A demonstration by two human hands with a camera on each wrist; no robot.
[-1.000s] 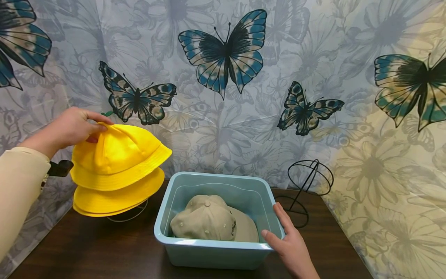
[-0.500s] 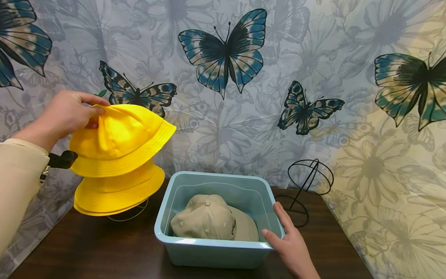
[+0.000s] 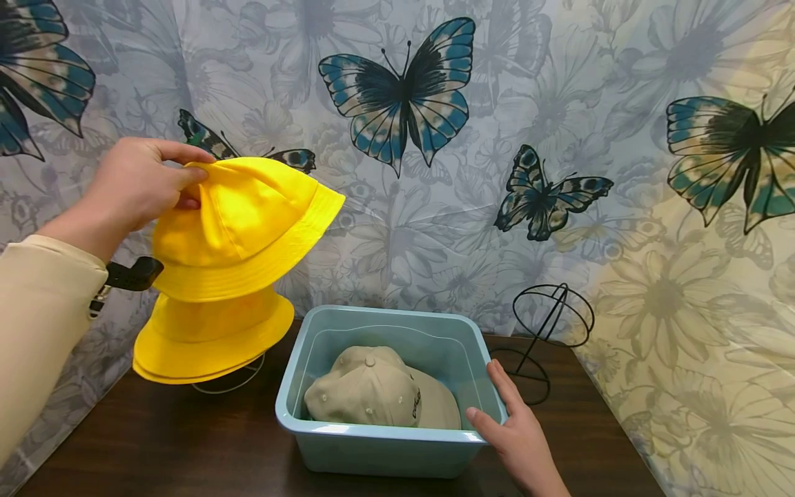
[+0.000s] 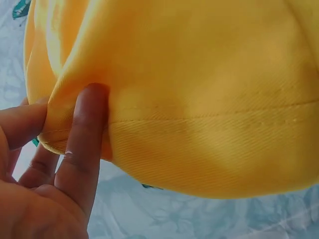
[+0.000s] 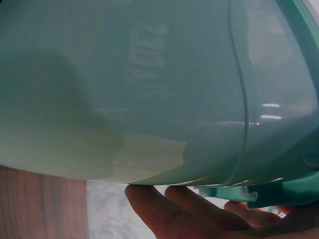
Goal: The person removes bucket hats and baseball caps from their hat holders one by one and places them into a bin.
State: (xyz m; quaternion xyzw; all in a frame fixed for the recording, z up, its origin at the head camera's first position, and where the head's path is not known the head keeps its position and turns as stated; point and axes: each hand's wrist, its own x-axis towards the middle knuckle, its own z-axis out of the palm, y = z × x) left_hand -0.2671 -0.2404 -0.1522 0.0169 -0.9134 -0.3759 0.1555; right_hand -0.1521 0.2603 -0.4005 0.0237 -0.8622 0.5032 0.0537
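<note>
A yellow bucket hat (image 3: 242, 228) hangs from my left hand (image 3: 143, 179), whose thumb and fingers pinch the top of its crown. The left wrist view shows the gathered yellow cloth (image 4: 199, 119) between thumb and fingers. Just under it, another yellow bucket hat (image 3: 214, 338) sits on a wire stand (image 3: 232, 383); its brim edge looks doubled. At the right, my right hand (image 3: 522, 435) rests on the rim of a pale blue plastic tub (image 3: 385, 455), fingers extended along the outside. A beige baseball cap (image 3: 373, 390) lies inside the tub.
A bare black wire hat stand (image 3: 534, 345) stands on the dark wooden table (image 3: 186, 442), behind and right of the tub. A butterfly-printed cloth (image 3: 397, 241) hangs right behind the table.
My left hand has lifted the upper yellow bucket hat off the lower one, then carried it up and slightly right. The right hand, tub and cap have stayed put.
</note>
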